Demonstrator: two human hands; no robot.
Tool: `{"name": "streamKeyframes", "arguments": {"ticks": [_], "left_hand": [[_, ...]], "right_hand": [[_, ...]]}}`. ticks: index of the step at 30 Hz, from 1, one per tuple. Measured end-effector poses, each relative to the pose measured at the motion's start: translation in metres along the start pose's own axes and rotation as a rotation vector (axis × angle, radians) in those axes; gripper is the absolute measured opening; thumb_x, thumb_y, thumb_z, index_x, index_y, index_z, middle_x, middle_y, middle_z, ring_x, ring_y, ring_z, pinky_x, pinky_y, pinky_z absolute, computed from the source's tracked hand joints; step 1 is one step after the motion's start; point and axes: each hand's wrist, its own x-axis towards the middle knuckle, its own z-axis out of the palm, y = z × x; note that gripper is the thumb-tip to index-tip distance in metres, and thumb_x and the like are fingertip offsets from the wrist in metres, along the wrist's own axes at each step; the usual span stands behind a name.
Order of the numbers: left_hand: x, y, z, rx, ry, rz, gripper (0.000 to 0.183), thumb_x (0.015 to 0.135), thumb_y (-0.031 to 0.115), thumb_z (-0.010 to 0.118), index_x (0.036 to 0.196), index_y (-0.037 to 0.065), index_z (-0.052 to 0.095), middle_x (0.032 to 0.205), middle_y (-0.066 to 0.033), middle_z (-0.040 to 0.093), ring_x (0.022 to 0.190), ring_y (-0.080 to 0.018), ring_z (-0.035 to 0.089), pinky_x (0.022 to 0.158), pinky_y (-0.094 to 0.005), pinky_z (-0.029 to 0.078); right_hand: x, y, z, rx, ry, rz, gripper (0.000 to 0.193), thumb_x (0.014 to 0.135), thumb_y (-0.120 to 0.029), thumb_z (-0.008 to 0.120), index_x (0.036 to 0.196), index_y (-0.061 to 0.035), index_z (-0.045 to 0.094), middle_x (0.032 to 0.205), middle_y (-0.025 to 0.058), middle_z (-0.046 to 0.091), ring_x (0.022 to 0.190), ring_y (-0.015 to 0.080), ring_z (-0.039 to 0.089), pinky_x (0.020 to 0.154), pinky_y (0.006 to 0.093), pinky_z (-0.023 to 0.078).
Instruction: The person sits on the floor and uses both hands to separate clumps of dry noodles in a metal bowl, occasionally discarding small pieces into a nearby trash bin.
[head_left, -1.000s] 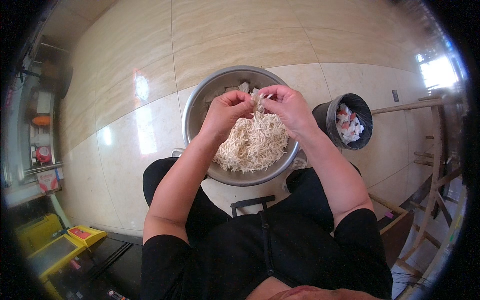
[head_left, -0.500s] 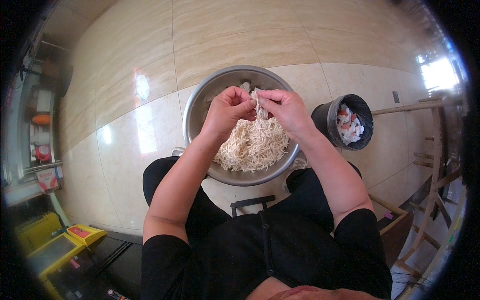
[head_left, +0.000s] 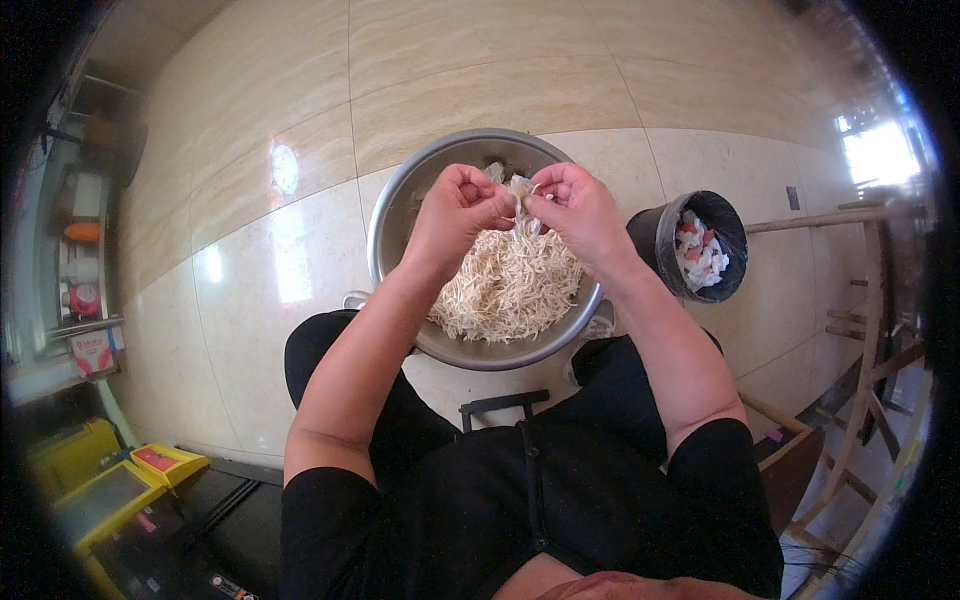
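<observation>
Pale glossy floor tiles (head_left: 250,250) fill the scene, and a person in black clothes sits low above them. At the centre, the left hand (head_left: 455,215) and the right hand (head_left: 580,215) are raised close together, with the fingertips almost meeting. Both hands are nearly closed, and thumb and fingers pinch a small pale piece of food (head_left: 520,190) between them; it hangs at the gap between the two hands. Directly below the hands stands a large round metal basin (head_left: 400,200) on the floor, between the knees of the person. Inside it, under the wrists, lies a heap of thin pale shreds (head_left: 510,285). To the right of the right hand, just beside the basin rim, stands a black bin (head_left: 660,240) holding white and reddish scraps. Further right is a wooden frame (head_left: 850,300). Far to the left of the left hand and lower, near the picture edge, are yellow boxes (head_left: 165,462).
</observation>
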Motion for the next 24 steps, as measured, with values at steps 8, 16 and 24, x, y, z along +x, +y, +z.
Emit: {"name": "streamKeyframes", "arguments": {"ticks": [8, 16, 24], "left_hand": [[0.0016, -0.0058, -0.0041, 0.030, 0.028, 0.056, 0.026, 0.075, -0.004, 0.063, 0.088, 0.005, 0.042, 0.081, -0.0062, 0.053, 0.069, -0.0145, 0.057, 0.062, -0.0260, 0.050], [-0.0001, -0.0043, -0.0012, 0.097, -0.021, 0.032, 0.027, 0.074, -0.005, 0.062, 0.087, 0.005, 0.041, 0.082, -0.0058, 0.052, 0.067, -0.0140, 0.055, 0.060, -0.0258, 0.048], [0.0009, -0.0030, 0.0012, -0.012, -0.013, 0.017, 0.027, 0.073, -0.006, 0.061, 0.088, 0.005, 0.042, 0.084, -0.0065, 0.055, 0.071, -0.0134, 0.054, 0.061, -0.0242, 0.046]], "right_hand": [[0.0008, 0.0046, 0.0026, -0.022, 0.009, -0.009, 0.018, 0.078, -0.003, 0.060, 0.092, 0.0030, 0.051, 0.074, 0.0067, 0.059, 0.060, 0.0099, 0.057, 0.049, 0.0225, 0.046], [-0.0018, 0.0007, 0.0047, -0.033, -0.016, -0.054, 0.018, 0.080, -0.003, 0.059, 0.093, 0.0029, 0.049, 0.075, 0.0069, 0.059, 0.062, 0.0095, 0.057, 0.052, 0.0222, 0.047], [0.0000, 0.0012, 0.0040, -0.001, 0.003, -0.059, 0.020, 0.079, -0.003, 0.060, 0.094, 0.0023, 0.048, 0.076, 0.0060, 0.057, 0.065, 0.0079, 0.055, 0.055, 0.0204, 0.046]]}}
